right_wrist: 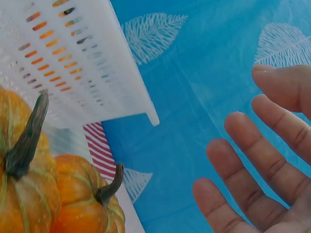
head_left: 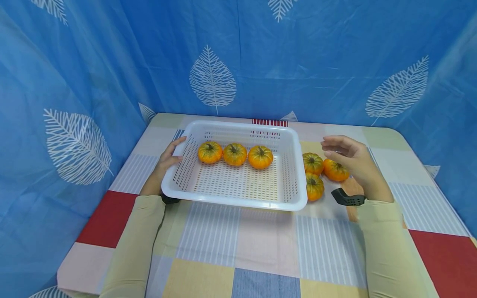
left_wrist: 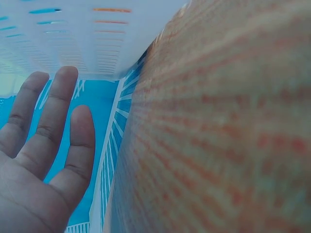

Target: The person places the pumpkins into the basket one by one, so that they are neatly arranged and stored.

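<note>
My left hand [head_left: 166,162] holds the left rim of a white plastic basket [head_left: 238,201], its thumb over the edge. In the left wrist view several of its fingers [left_wrist: 44,131] extend, fairly straight, beside the slotted wall. Inside the basket, a row of three small orange pumpkins [head_left: 234,154] stands toward the back. My right hand [head_left: 350,157] hovers with bent, spread fingers and nothing in its grasp. Near it, right of the basket, sit three more pumpkins [head_left: 314,187]; the right wrist view shows a thick-stemmed pumpkin [right_wrist: 24,179] close up.
A patchwork-patterned cloth [head_left: 266,248] covers the table under the basket. Blue curtains [head_left: 261,70] with white leaf prints hang behind and at both sides. The basket's right wall stands close to the loose pumpkins.
</note>
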`<state>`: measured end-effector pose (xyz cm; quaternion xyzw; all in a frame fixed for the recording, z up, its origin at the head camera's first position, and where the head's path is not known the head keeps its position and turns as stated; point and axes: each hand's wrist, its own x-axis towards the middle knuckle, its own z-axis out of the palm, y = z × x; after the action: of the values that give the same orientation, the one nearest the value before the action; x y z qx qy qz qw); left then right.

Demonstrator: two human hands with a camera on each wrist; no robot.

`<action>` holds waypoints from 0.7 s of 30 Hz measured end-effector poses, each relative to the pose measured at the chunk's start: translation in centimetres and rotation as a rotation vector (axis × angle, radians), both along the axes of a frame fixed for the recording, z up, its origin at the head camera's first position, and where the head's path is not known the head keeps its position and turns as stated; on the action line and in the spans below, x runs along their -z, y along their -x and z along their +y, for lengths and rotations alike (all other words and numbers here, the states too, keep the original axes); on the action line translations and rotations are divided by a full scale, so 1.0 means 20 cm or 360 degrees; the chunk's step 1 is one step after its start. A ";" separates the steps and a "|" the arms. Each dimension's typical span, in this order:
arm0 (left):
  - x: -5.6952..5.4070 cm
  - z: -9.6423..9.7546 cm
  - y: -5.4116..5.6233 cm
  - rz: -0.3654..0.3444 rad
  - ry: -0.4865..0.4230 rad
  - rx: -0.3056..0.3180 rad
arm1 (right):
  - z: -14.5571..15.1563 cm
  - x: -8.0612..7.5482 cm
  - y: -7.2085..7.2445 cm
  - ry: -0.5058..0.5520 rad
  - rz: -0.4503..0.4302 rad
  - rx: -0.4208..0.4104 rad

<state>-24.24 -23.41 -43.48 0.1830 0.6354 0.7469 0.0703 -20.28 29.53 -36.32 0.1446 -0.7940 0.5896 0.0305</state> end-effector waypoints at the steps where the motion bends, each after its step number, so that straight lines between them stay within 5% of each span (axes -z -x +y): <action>1: 0.00 0.00 0.00 0.0001 -0.0006 0.0008 | 0.01 0.00 0.00 0.0007 -0.0014 0.0013; 10: 0.00 0.00 0.00 0.0044 -0.0036 0.0036 | 0.06 0.04 -0.02 -0.0164 -0.0033 0.0177; 21: -0.01 0.01 -0.01 -0.0034 0.0040 -0.0038 | 0.11 0.15 -0.02 -0.0089 0.0089 0.0343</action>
<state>-24.07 -23.25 -43.36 0.1667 0.6459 0.7416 0.0704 -19.90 31.73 -39.23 0.0756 -0.8199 0.5563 0.1118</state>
